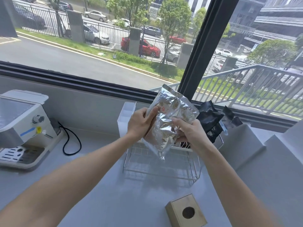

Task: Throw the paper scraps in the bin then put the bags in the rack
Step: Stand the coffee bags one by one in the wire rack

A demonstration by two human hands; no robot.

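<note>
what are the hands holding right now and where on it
Both hands hold one silver foil bag above the wire rack. The left hand grips its left edge near the middle; the right hand grips its lower right side.

1. The wire rack (161, 163) is open from above at its front and middle; both hands and a silver bag (168, 122) hang over it.
2. Black bags (211, 122) fill its right rear.
3. A white box (125, 118) borders its left rear.
4. Bare counter (118, 194) lies before it; a wooden box (186, 212) stands near right.
</note>
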